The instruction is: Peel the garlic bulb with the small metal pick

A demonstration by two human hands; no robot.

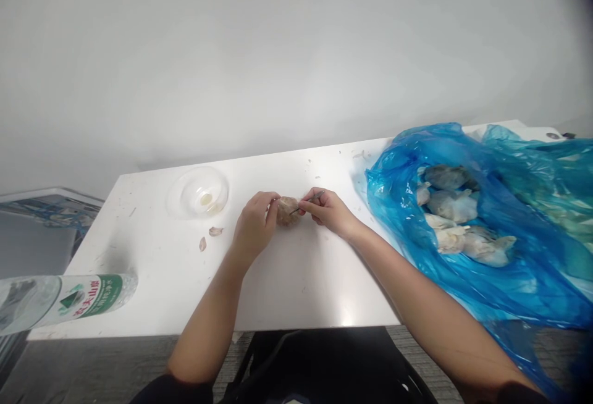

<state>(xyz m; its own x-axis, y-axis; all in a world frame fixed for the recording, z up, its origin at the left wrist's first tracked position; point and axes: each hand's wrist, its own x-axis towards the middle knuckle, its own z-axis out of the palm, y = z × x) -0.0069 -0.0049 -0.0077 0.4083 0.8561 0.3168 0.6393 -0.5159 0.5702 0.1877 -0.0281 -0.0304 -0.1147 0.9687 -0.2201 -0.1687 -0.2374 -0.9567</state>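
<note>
Bare hands grip a garlic bulb (288,212) at a white table (152,268);
left hand (254,226) closed around it; right hand (327,211) pinching a thin metal pick (314,201); a slip could jab fingers.

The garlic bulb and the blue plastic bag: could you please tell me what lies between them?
In the head view, the right hand lies between the garlic bulb and the blue plastic bag, holding a small metal pick.

plastic water bottle (46,305) | green-and-white label (95,294) | dark Chinese characters, only "山" legible | triangular mountain logo (71,299)
</note>
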